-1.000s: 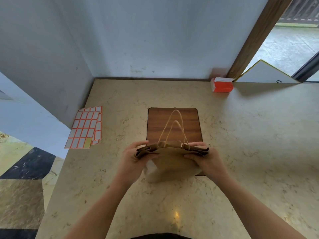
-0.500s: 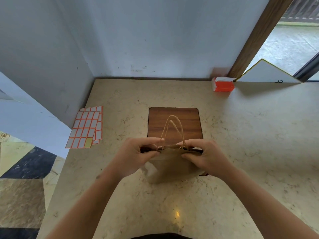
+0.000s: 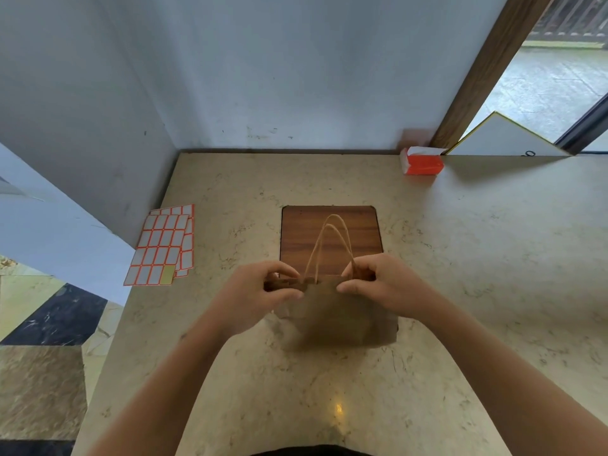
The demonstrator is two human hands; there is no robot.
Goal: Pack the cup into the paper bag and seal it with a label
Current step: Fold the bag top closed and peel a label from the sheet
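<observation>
Both grips pinch the bag's (image 3: 335, 317) folded top edge: left hand (image 3: 260, 294) at its left end, right hand (image 3: 381, 287) at its right, handles (image 3: 332, 245) rising between. Bag stands at the board's (image 3: 329, 232) near edge, mid-tabletop (image 3: 477, 258). Label sheets (image 3: 164, 248) lie at the left edge, well apart; bare stone lies to the right

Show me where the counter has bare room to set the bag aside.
Bare counter lies right of the wooden board, below the orange box. A narrower strip separates board from label sheets. The centre is crowded: both hands pinch the paper bag.
</observation>
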